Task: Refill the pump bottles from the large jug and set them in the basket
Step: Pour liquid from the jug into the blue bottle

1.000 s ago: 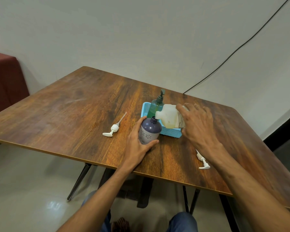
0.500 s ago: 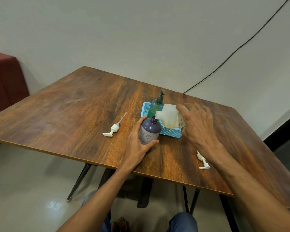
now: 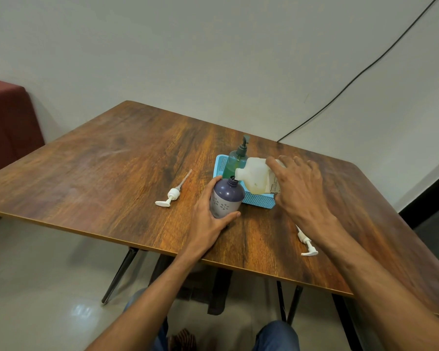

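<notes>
Pouring from the jug into the second bottle, with one bottle already in the basket.

Left to right on the brown wood-grain table (image 3: 112,173):
- A loose white plastic pump head with dip tube (image 3: 171,196), lying flat.
- The left hand (image 3: 208,219), its fingers and thumb wrapped round the dark purple opaque plastic bottle with pale flower print (image 3: 226,198). The bottle stands upright with its neck open, just in front of the basket; its fill level is hidden.
- A shallow light-blue perforated plastic basket (image 3: 259,201), holding a translucent green pump bottle (image 3: 236,160) with its pump fitted and green liquid inside.
- A large whitish plastic jug (image 3: 256,177), tipped over with its spout at the purple neck. A little pale liquid shows inside it, and any stream is probably too thin to see.
- The right hand (image 3: 299,188), clasping the jug from above.
- A second white pump head (image 3: 306,243), near the front edge of the table.

Remaining, by my judgement: finish the pour, fit a pump, and set the purple bottle in the basket.
</notes>
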